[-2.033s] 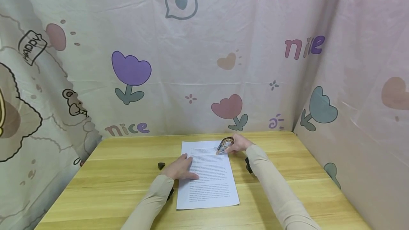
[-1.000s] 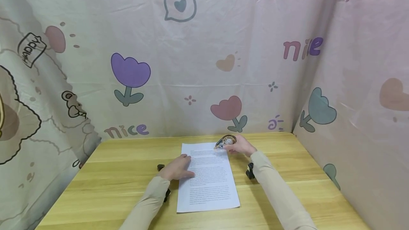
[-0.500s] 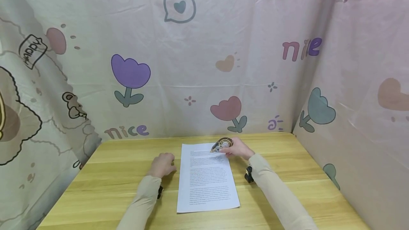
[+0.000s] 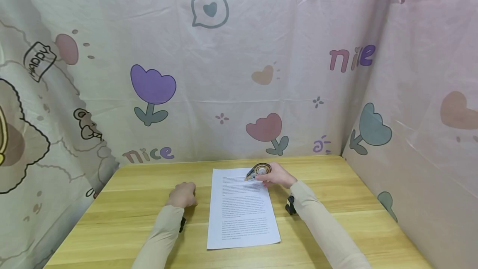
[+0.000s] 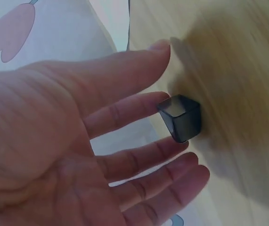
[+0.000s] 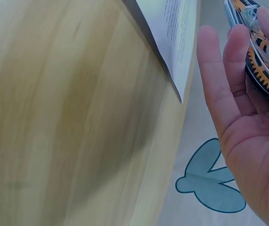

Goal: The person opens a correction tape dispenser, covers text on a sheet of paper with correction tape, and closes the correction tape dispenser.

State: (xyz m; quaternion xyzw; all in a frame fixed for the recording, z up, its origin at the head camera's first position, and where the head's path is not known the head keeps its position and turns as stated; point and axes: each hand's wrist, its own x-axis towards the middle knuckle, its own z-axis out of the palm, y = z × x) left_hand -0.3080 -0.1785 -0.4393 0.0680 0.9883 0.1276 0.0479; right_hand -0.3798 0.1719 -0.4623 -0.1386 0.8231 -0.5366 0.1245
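My right hand grips a clear correction tape dispenser with a dark rim over the upper right of a printed sheet. Its tip points down left at the top lines of text; whether it touches the paper I cannot tell. Orange gear teeth show through the dispenser in the right wrist view. Left of the sheet, my left hand is low over the table. In its wrist view a small dark translucent cap lies by the index and middle fingertips, the thumb apart from it. The hand hides this cap in the head view.
The sheet lies on a wooden table whose far edge meets a patterned curtain. More curtain hangs at both sides. Black wrist straps show under the sleeves.
My left hand has lifted off the paper and moved left over the dark cap. My right hand, with the correction tape, moved slightly up, then back down and left over the text.
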